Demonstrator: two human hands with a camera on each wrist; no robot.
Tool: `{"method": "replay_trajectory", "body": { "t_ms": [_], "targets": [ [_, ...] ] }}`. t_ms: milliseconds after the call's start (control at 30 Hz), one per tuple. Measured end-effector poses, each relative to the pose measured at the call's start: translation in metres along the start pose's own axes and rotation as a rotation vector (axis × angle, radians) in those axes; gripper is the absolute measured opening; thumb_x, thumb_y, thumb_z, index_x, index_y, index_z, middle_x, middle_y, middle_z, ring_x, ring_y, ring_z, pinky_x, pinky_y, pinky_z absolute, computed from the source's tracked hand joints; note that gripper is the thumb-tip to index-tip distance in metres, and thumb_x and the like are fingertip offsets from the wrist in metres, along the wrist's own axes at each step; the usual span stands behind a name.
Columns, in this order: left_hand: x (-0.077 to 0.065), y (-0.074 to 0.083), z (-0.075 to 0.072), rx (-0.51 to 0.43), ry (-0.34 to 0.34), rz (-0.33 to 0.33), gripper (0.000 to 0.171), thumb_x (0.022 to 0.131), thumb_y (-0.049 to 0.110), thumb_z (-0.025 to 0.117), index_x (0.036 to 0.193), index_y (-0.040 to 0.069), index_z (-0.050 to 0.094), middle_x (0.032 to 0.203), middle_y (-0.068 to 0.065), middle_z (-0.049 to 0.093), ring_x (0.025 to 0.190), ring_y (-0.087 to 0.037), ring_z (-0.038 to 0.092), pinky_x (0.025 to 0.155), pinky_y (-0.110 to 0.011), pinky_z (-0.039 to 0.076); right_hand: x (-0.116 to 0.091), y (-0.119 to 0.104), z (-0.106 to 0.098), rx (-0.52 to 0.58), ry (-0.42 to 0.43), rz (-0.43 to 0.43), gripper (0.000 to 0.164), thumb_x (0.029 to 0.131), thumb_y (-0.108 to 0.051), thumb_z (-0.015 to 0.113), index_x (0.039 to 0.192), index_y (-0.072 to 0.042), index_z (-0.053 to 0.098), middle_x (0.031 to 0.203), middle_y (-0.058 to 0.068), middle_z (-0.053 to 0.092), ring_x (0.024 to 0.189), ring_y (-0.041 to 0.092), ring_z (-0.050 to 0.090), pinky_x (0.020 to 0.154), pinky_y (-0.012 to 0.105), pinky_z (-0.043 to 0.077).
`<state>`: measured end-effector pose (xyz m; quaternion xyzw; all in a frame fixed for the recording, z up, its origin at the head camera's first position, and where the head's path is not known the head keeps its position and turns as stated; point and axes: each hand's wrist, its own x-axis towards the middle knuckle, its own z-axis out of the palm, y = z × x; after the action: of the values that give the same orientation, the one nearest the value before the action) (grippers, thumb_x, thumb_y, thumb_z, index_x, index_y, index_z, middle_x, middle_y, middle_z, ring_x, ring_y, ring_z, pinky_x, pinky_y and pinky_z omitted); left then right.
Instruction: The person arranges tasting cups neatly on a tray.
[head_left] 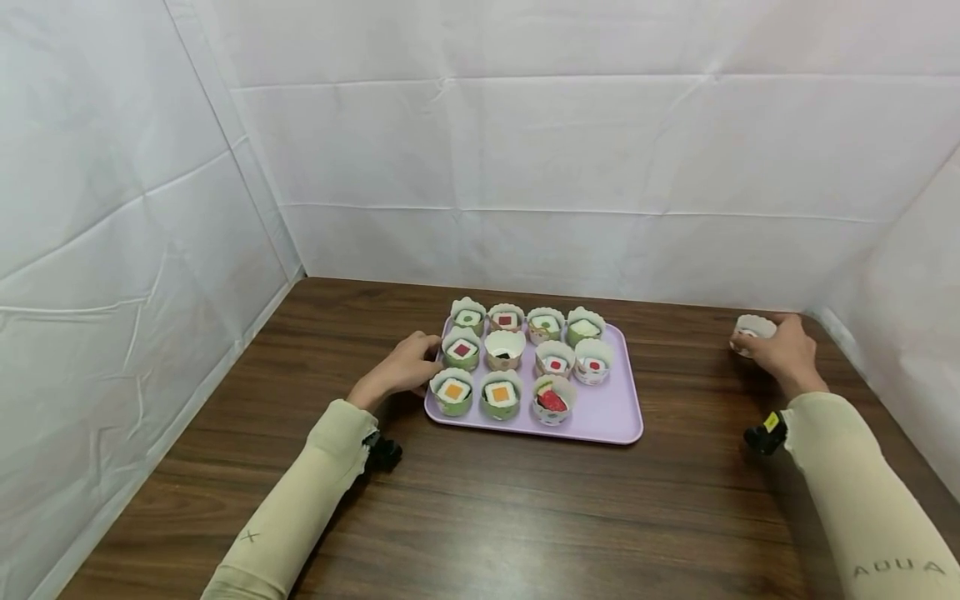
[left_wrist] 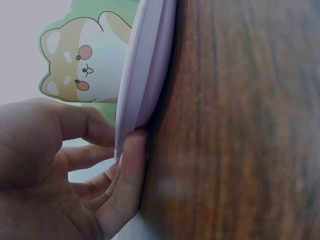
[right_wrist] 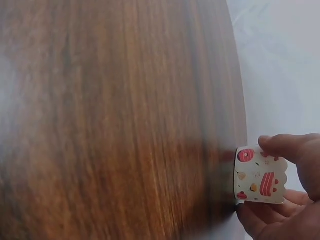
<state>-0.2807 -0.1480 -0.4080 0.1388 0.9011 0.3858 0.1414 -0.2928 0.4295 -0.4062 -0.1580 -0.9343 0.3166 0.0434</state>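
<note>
At the left rim of a lilac tray [head_left: 611, 417], my left hand [head_left: 408, 364] grips the edge, with fingers on both sides of the rim in the left wrist view. Small paper cups holding toy sushi pieces stand on the tray in rows. One green cup [left_wrist: 87, 60] with a cartoon dog on it rises behind the rim. Far off at the back right of the table, my right hand [head_left: 790, 346] holds a white paper cup [right_wrist: 260, 175] printed with pink cakes and donuts between thumb and fingers. A bit of white and red shows inside that cup.
A dark wooden table [head_left: 487, 517] lies under everything. White cloth walls [head_left: 525, 150] enclose its back and sides, and the right hand is close to the back right corner. The tray's front right part bears no cups.
</note>
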Motion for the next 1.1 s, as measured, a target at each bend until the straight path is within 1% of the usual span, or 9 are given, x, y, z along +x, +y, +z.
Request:
{"method": "replay_trajectory", "body": {
  "t_ms": [100,233,300,400,567,733,900,1033,1100],
  "targets": [
    [0.000,0.000,0.000,0.000,0.001,0.002,0.034,0.098,0.010,0.056,0.130,0.000,0.061,0.123,-0.022,0.048,0.099,-0.031,0.059,0.058,-0.029,0.063,0.001,0.001,0.000,-0.003,0.011,-0.015,0.080,0.099,-0.041,0.062,0.157,0.006,0.033,0.143,0.040,0.040,0.131,0.063,0.032,0.103,0.069,0.035],
    [0.000,0.000,0.000,0.002,-0.001,0.007,0.034,0.098,0.009,0.056,0.130,-0.001,0.061,0.123,-0.023,0.049,0.097,-0.031,0.059,0.057,-0.029,0.062,0.000,0.001,0.000,-0.032,0.018,-0.033,0.075,0.098,-0.039,0.062,0.150,0.011,0.039,0.137,0.040,0.045,0.121,0.060,0.038,0.102,0.067,0.035],
    [0.000,0.000,0.000,0.008,-0.003,0.007,0.033,0.098,0.008,0.056,0.129,-0.001,0.060,0.122,-0.023,0.049,0.096,-0.030,0.059,0.057,-0.029,0.062,-0.001,0.000,0.000,-0.047,0.020,-0.035,0.076,0.098,-0.039,0.062,0.147,0.015,0.038,0.135,0.041,0.045,0.118,0.059,0.039,0.102,0.066,0.034],
    [0.001,0.000,0.001,0.012,-0.006,0.010,0.033,0.097,0.008,0.055,0.129,-0.001,0.060,0.121,-0.023,0.048,0.094,-0.030,0.059,0.056,-0.029,0.062,-0.002,0.000,0.000,-0.061,0.024,-0.029,0.078,0.098,-0.038,0.062,0.147,0.016,0.036,0.137,0.042,0.044,0.120,0.060,0.037,0.103,0.066,0.033],
    [0.002,0.000,0.000,0.011,-0.007,0.017,0.033,0.098,0.008,0.055,0.129,-0.001,0.060,0.121,-0.023,0.048,0.093,-0.030,0.058,0.056,-0.029,0.061,-0.005,-0.002,-0.001,-0.056,0.036,0.005,0.077,0.097,-0.038,0.064,0.147,0.014,0.038,0.140,0.042,0.043,0.123,0.060,0.037,0.102,0.066,0.037],
    [0.002,0.001,0.000,0.008,-0.004,0.018,0.036,0.096,0.007,0.055,0.131,-0.002,0.060,0.122,-0.024,0.048,0.094,-0.030,0.059,0.056,-0.030,0.062,-0.007,-0.002,-0.004,-0.053,0.027,0.029,0.078,0.098,-0.040,0.062,0.148,0.014,0.036,0.142,0.041,0.041,0.124,0.059,0.037,0.099,0.066,0.039],
    [0.001,0.001,0.000,0.004,-0.009,0.022,0.034,0.098,0.008,0.055,0.130,-0.002,0.060,0.123,-0.024,0.048,0.095,-0.031,0.058,0.057,-0.030,0.062,-0.011,-0.004,-0.006,-0.051,0.025,0.026,0.079,0.098,-0.041,0.062,0.148,0.013,0.036,0.142,0.041,0.041,0.123,0.059,0.037,0.098,0.066,0.040],
    [0.000,0.000,0.000,-0.001,-0.005,0.025,0.034,0.098,0.008,0.055,0.130,-0.002,0.060,0.123,-0.024,0.048,0.095,-0.030,0.058,0.057,-0.030,0.062,-0.015,-0.006,-0.006,-0.058,0.025,0.019,0.079,0.097,-0.043,0.062,0.147,0.013,0.037,0.138,0.040,0.044,0.119,0.057,0.040,0.094,0.064,0.042],
    [-0.001,0.000,0.000,-0.002,-0.001,0.024,0.033,0.098,0.007,0.055,0.129,-0.002,0.060,0.122,-0.024,0.048,0.094,-0.030,0.059,0.057,-0.030,0.062,-0.018,-0.008,-0.006,-0.057,0.021,0.009,0.079,0.098,-0.043,0.061,0.148,0.013,0.037,0.139,0.040,0.043,0.119,0.057,0.040,0.093,0.064,0.042]
  ]
}}
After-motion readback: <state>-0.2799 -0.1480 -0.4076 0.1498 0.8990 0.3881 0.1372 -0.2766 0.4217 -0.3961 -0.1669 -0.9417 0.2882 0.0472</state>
